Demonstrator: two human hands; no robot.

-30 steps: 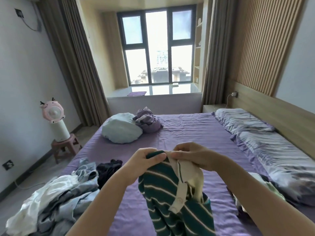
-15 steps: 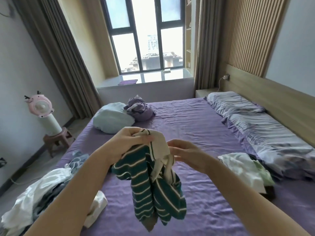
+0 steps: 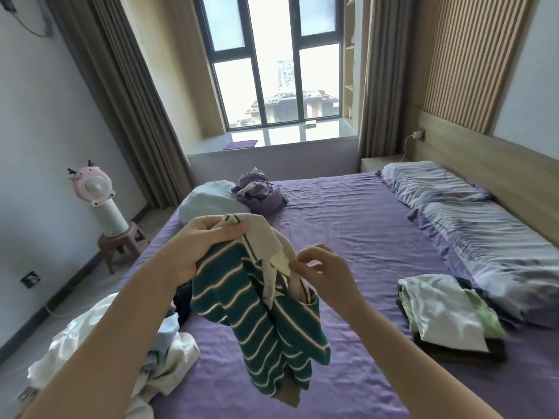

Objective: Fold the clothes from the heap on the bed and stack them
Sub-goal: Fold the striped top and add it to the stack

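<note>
Left hand (image 3: 199,246) grips striped shirt (image 3: 260,322) above bed (image 3: 348,237).

A single wide-angle view from the person's head looks forward and down along the bed (image 3: 348,225) toward the window (image 3: 278,65) at the far wall. Both forearms reach in from the bottom edge, near the lens; the pillows (image 3: 472,213) run along the right.

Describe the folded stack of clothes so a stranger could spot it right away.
Start at the purple bed and go to its right side, just below the grey pillows. The folded stack lies there, flat and squared with a white garment on top, unlike the rumpled heap at the left edge.
</note>
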